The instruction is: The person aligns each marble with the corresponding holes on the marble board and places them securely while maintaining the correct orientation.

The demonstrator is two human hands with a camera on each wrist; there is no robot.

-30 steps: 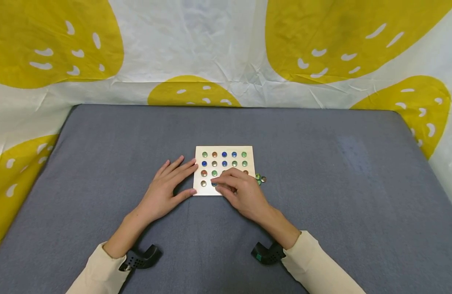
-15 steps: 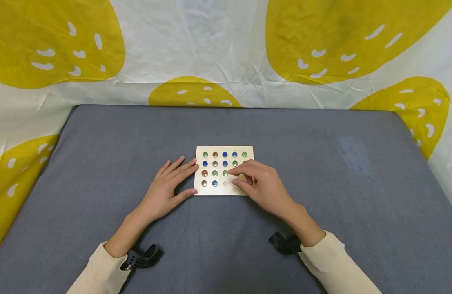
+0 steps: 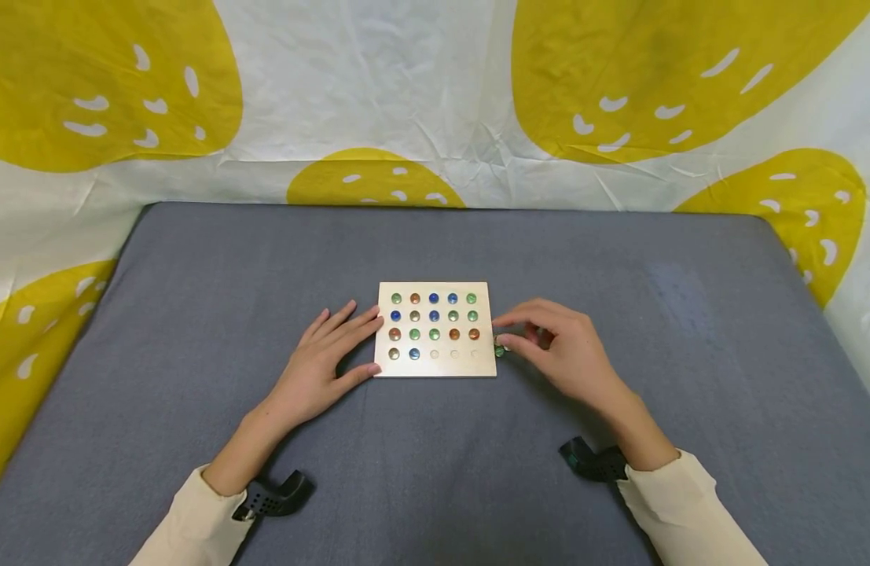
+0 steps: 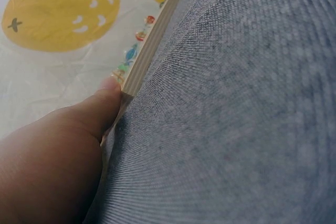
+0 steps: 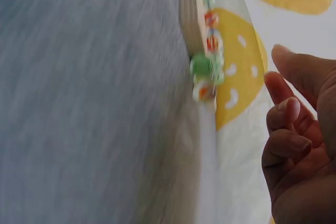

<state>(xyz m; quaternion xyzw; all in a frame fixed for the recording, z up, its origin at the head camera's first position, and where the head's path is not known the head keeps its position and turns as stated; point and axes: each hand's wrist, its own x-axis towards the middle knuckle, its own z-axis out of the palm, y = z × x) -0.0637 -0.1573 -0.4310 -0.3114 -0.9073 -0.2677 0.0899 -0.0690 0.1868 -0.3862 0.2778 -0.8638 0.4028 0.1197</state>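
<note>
A pale wooden board (image 3: 435, 369) lies on the table, bearing rows of glass marbles in blue, green, orange and clear brownish tones. In its front row, a brownish marble and a blue marble (image 3: 414, 354) sit at the left, with three bare hollows to their right. My left hand (image 3: 320, 369) rests with fingers spread, fingertips and thumb touching the board's left edge. My right hand (image 3: 565, 350) hovers at the board's right side, thumb and forefinger apart and holding nothing. Just below its fingertips are loose marbles (image 5: 202, 66), partly hidden in the head view.
Grey cloth (image 3: 435, 472) covers the table. Behind it hangs a white curtain (image 3: 378, 71) with large yellow shapes. A black wrist camera (image 3: 275, 495) juts from the left cuff, another (image 3: 593, 460) from the right.
My right hand has left the blue marble in the front row's second hollow and moved right, off the board, to the loose marbles. The left hand stays put.
</note>
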